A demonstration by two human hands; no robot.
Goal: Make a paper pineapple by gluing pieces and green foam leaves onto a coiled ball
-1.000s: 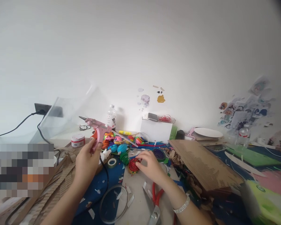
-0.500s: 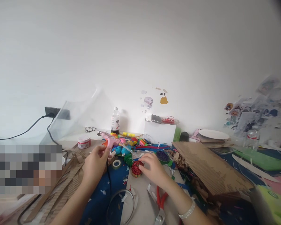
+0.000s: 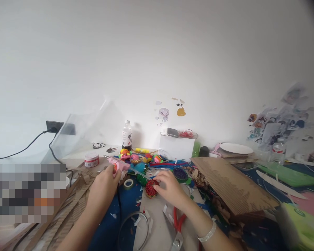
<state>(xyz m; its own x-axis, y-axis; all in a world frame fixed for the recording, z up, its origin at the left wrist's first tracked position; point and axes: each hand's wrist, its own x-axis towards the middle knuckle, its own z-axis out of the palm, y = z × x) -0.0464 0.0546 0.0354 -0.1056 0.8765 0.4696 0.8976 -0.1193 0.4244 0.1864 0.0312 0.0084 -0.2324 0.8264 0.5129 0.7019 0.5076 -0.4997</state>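
Two hands busy, near to far. Red-handled scissors (image 3: 176, 226) at 6 o'clock of the right hand (image 3: 170, 190). That hand's fingers curl onto the red ball (image 3: 149, 190) at its 9 o'clock, pinning it down. Ball looks like light ribbed paper, crushable: grip the sides, gently. At the ball's 10 o'clock the left hand (image 3: 104, 186) is clamped round the pink glue gun (image 3: 117, 165) handle. Gun rigid, tip likely hot, cord will drag. Tape roll (image 3: 128, 183) between the hands; bottle (image 3: 127, 135) far back at 12 o'clock.

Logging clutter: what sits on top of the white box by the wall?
A dark flat object and a red tangle rest on the white box; its contents are hidden.
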